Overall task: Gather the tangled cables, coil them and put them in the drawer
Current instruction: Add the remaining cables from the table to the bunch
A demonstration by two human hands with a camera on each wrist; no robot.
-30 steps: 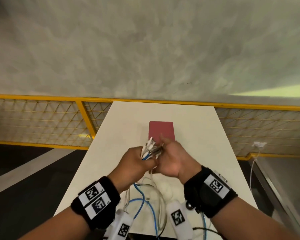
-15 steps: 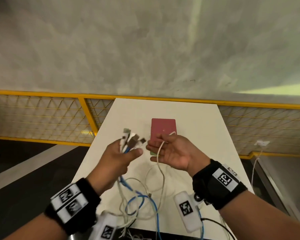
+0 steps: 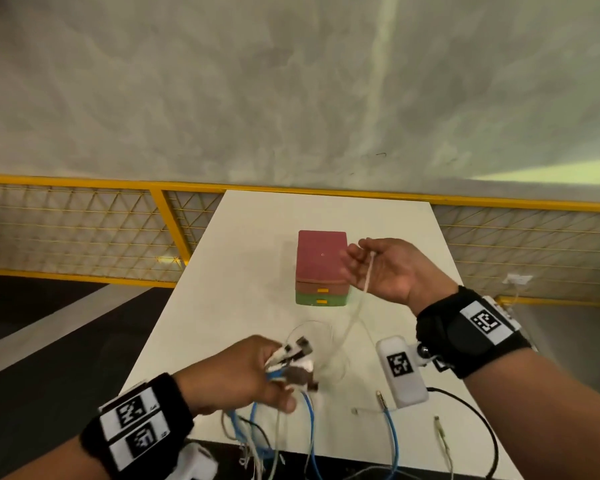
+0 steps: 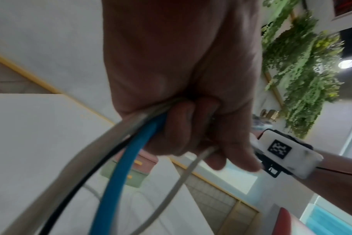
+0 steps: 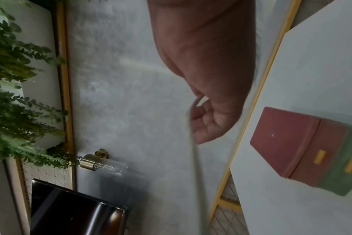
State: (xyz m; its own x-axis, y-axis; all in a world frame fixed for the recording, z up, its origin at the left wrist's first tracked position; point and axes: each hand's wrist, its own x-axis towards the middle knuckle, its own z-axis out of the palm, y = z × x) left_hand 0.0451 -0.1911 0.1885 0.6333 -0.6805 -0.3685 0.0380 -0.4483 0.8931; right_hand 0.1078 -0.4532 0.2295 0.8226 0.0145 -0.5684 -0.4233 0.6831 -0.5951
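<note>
CHANGE: hands are parting; left hand (image 3: 243,372) is sinking, fist gripping the plug bundle (image 3: 297,356) over the table (image 3: 239,254) edge; right hand (image 3: 387,270) is pinching one white cable (image 3: 368,275) up beside the shut drawer box (image 3: 321,258) | MEANS: untangling, coiling pending | VIEWS: left wrist alone is showing the blue cable (image 4: 129,159) inside the fist.

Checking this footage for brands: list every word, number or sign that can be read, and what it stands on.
No word, brand or number can be read.
Left wristband: two black-and-white code squares, no text; tiny marks beside them are too small to read.
Right wristband: one code square, no text.
Right wrist camera: one code square, no text.
Drawer box: no label, only plain yellow pulls.
</note>
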